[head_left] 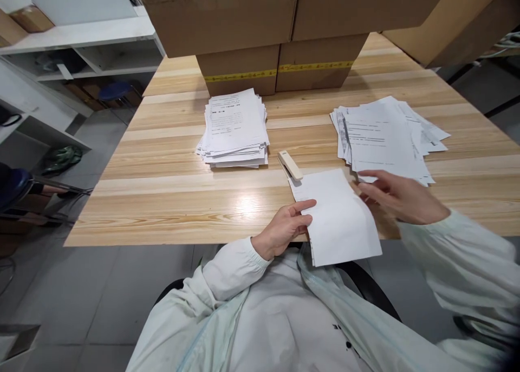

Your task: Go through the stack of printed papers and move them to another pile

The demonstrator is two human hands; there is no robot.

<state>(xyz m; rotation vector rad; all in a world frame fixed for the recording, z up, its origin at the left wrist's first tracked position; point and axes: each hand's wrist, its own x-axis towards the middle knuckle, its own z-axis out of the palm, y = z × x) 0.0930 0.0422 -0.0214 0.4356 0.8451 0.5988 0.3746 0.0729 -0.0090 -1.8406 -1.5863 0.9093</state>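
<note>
My left hand grips the lower left part of some white paper sheets, thumb and a finger lying on top. The upper face of the sheets looks blank, and their lower end sticks out past the table's front edge. A cream stapler lies at the sheets' upper left corner. My right hand is beside their right edge, close to the near side of a loose stack of printed papers. Its fingers are bent and apart, slightly blurred, with nothing visible held; some fingertips are partly hidden.
A neater pile of printed papers sits left of the stapler on the wooden table. Cardboard boxes with yellow tape stand at the back, larger ones stacked above. White shelving and a blue stool are at the left.
</note>
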